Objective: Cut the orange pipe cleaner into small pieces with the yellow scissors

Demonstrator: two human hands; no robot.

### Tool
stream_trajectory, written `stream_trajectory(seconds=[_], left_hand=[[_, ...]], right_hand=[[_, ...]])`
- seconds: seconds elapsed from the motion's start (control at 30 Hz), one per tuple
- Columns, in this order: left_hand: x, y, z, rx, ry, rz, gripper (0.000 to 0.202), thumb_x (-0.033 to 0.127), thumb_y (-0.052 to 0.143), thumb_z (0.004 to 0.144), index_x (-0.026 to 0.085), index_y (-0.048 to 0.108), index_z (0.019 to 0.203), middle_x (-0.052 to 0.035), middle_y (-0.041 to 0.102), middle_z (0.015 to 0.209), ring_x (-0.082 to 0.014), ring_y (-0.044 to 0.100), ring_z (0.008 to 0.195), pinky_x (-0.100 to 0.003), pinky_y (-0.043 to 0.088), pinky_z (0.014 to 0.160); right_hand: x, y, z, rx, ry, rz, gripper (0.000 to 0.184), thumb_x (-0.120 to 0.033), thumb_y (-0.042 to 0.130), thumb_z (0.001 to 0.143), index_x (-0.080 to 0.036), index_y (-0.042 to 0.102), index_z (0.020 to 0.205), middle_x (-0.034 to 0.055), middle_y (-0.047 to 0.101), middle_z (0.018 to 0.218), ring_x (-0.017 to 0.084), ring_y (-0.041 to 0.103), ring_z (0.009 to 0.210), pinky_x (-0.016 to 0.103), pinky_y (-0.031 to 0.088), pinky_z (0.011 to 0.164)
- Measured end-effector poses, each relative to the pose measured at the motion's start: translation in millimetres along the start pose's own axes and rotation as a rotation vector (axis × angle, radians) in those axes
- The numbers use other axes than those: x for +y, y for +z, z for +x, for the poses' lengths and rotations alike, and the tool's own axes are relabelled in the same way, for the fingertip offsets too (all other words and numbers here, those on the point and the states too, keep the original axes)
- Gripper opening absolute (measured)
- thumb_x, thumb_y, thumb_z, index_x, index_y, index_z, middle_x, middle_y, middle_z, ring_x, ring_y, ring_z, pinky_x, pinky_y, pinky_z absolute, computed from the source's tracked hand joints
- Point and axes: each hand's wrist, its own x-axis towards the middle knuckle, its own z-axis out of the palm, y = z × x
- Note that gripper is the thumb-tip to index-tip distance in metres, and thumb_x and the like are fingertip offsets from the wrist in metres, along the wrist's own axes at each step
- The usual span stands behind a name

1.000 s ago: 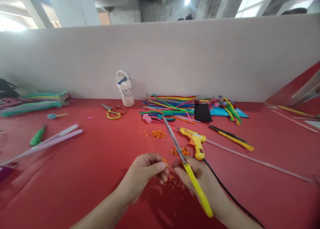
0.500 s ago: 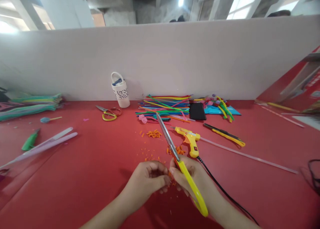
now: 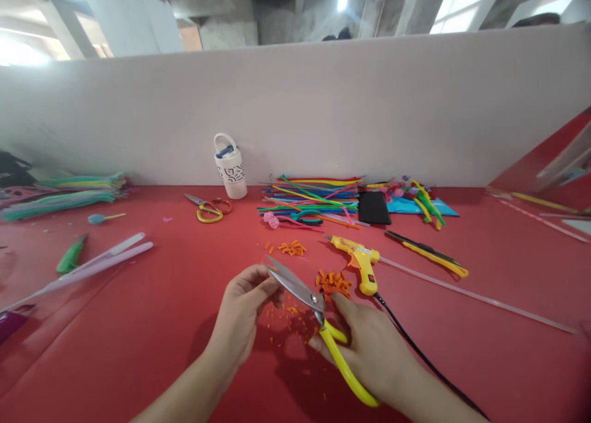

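A pair of scissors (image 3: 295,287) with yellow handles is in my right hand (image 3: 364,343), its thumb and fingers around the handles. The blades point up and left, and their tips reach the fingertips of my left hand (image 3: 247,306). That hand is closed in a pinch; a sliver of a small orange piece (image 3: 274,267) shows there, mostly hidden. Below the blades, orange crumbs (image 3: 293,312) are scattered on the red tabletop (image 3: 175,324). One pile of cut orange pieces (image 3: 333,281) lies just beyond my right hand, and a smaller pile (image 3: 292,248) lies farther back.
Right of the piles lies a yellow glue gun (image 3: 357,257) with a long glue stick (image 3: 471,290) and black cord. Behind are colourful pipe cleaners (image 3: 314,195), a black phone (image 3: 374,207) and a white cup (image 3: 231,173). Other scissors (image 3: 207,210) and a green-handled tool (image 3: 71,255) lie left.
My hands have moved apart. My left hand has moved left and up, and the scissors have swung from pointing steeply up to pointing left, with the tips at the left fingers.
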Motion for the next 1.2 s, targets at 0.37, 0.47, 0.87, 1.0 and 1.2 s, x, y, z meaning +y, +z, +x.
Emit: stream_trajectory(seconds=[0.37,0.47,0.87,1.0,1.2], left_hand=[[4.4,2.0,-2.5,0.018,0.007,-0.058,0.007,0.017,0.059,0.069,0.015,0.055,0.063,0.003,0.054,0.057,-0.0059,0.049,0.051,-0.017,0.037,0.051],[5.2,2.4,-3.1,0.017,0.008,-0.06,0.007,0.017,0.059,0.069,0.014,0.056,0.063,0.0026,0.055,0.058,-0.0062,0.049,0.051,-0.017,0.038,0.051],[8.1,5.7,-3.8,0.04,-0.015,-0.071,0.009,0.018,0.06,0.067,0.014,0.056,0.061,0.0024,0.054,0.057,-0.0067,0.048,0.05,-0.018,0.039,0.05],[7.8,5.1,-3.9,0.029,-0.013,-0.081,0.008,0.017,0.06,0.068,0.014,0.057,0.061,0.0029,0.054,0.057,-0.0063,0.049,0.051,-0.017,0.039,0.051],[7.6,5.0,-4.1,0.03,-0.015,-0.082,0.007,0.016,0.059,0.068,0.014,0.055,0.062,0.0026,0.054,0.058,-0.0063,0.049,0.051,-0.016,0.039,0.05]], right_hand=[[7.5,11.3,-1.1,0.052,-0.104,-0.265,0.029,-0.048,0.04,0.077,-0.02,0.044,0.076,0.0035,0.061,0.061,0.02,0.057,0.052,0.026,0.026,0.045],[7.2,12.8,-2.4,0.058,-0.115,-0.254,0.027,-0.047,0.04,0.078,-0.019,0.045,0.077,0.0035,0.061,0.061,0.02,0.058,0.052,0.026,0.026,0.045],[6.0,13.4,-2.7,0.039,-0.115,-0.218,0.027,-0.046,0.037,0.079,-0.019,0.045,0.077,0.0044,0.063,0.062,0.02,0.059,0.052,0.026,0.028,0.045],[5.6,13.2,-2.3,0.038,-0.11,-0.211,0.026,-0.044,0.039,0.078,-0.019,0.046,0.076,0.0044,0.063,0.06,0.02,0.059,0.051,0.026,0.026,0.045],[6.7,14.5,-2.7,0.06,-0.123,-0.27,0.026,-0.045,0.039,0.078,-0.02,0.044,0.072,0.0027,0.06,0.054,0.02,0.057,0.047,0.026,0.023,0.043]])
